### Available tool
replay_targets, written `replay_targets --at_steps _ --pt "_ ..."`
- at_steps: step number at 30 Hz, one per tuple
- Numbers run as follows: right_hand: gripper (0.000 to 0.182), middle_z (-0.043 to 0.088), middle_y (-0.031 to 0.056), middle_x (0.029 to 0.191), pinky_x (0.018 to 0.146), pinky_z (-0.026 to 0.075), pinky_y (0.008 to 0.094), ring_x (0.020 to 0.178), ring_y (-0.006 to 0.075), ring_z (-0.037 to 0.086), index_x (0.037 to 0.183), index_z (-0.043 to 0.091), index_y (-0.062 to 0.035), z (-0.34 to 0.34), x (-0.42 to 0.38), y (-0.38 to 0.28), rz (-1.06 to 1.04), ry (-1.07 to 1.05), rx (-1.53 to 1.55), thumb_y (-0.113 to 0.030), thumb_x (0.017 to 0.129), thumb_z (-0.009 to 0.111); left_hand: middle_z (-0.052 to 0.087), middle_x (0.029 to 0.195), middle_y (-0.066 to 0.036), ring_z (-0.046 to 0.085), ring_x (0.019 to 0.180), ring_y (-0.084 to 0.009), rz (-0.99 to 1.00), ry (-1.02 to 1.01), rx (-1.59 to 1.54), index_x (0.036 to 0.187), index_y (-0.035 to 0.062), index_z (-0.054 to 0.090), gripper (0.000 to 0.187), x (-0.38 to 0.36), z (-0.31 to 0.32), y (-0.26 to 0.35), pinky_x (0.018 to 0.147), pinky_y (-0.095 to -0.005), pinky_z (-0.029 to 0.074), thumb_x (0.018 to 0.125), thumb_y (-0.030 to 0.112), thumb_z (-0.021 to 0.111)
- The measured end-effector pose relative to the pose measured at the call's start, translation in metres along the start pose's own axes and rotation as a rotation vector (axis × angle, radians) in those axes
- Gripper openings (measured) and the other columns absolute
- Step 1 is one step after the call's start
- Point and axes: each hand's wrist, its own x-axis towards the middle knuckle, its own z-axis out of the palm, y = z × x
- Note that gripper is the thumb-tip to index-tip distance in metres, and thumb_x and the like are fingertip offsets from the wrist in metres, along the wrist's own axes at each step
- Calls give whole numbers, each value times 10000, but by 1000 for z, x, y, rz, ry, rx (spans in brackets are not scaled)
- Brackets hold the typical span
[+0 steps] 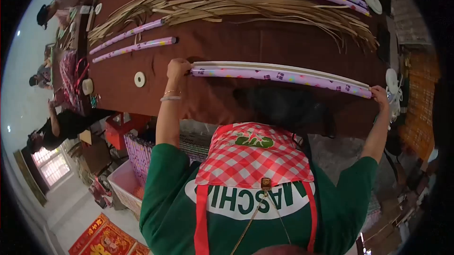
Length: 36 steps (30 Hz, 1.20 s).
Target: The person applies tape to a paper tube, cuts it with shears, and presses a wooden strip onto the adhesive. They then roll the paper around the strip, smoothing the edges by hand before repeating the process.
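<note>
Patterned tube (283, 77) above the near part of the brown desk (213, 42), pale strip (283, 68) along its far side, left hand (178, 69) with fingers clamped at one end, right hand (379, 95) with fingers clamped at other end.

Left hand (178, 68) covers one end of the roll (279, 76), right hand (379, 95) partly hides the other! Bottom edge crops the poster (109, 240); that dark shape (283, 106)? Too dim to tell!
</note>
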Motion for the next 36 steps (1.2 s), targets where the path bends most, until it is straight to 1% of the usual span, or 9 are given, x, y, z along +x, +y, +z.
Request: replay_targets --at_steps 6,9,11,13,15,23,29,31,36 --pt "124 459 -63 582 362 231 191 407 32 346 806 590 -122 -16 31 23 5 -72 46 -192 748 674 641 720 -3 620 699 -138 -149 -118 147 777 109 645 322 7 -9 14 657 -284 491 581 331 771" --pt "133 461 -72 593 359 227 194 407 29 333 834 585 -128 -16 45 44 -96 7 61 -191 754 671 625 681 -55 617 659 -179 125 280 103 724 79 602 332 -5 5 6 632 -299 494 509 220 812" --pt "134 519 -46 708 552 390 211 632 63 480 857 594 -90 -18 54 54 -242 -74 140 -151 761 666 616 662 -68 611 629 -180 90 271 -95 716 64 589 305 -7 11 2 615 -293 492 512 156 796" --pt "149 557 -21 789 644 406 223 725 83 507 909 606 -76 -15 46 41 -242 -90 73 -143 780 640 618 669 -71 610 631 -163 331 285 -215 720 54 586 258 -13 17 3 603 -277 488 533 80 763" --pt "210 605 17 927 766 419 237 846 112 543 993 620 -44 -9 24 29 -245 -66 -2 -138 807 597 610 695 -47 584 679 -117 316 237 -288 776 19 584 222 -19 17 7 601 -249 471 592 13 709" --pt "102 573 17 827 730 419 265 784 117 522 896 575 -38 8 1 12 -477 118 -176 -74 801 583 614 675 -43 577 648 -92 473 123 -176 743 24 613 105 -17 7 -5 577 -234 459 651 -5 656" --pt "123 544 79 863 788 419 289 860 186 539 911 612 -36 32 -43 -22 -493 174 -166 -59 804 556 619 814 -95 606 778 -206 698 77 -363 794 57 658 123 -8 16 -20 676 -281 476 675 43 631" --pt "119 550 85 868 771 427 296 854 200 543 896 617 -31 33 -51 -31 -532 182 -287 -51 794 558 620 833 -94 602 772 -239 833 142 80 796 56 659 116 -10 3 -11 688 -305 475 694 46 605" --pt "182 544 82 925 801 419 321 880 232 533 930 640 -57 29 -59 -40 -507 123 -284 -30 817 500 604 950 -97 593 802 -268 978 140 371 902 69 638 213 -32 -10 6 721 -347 477 709 19 562"
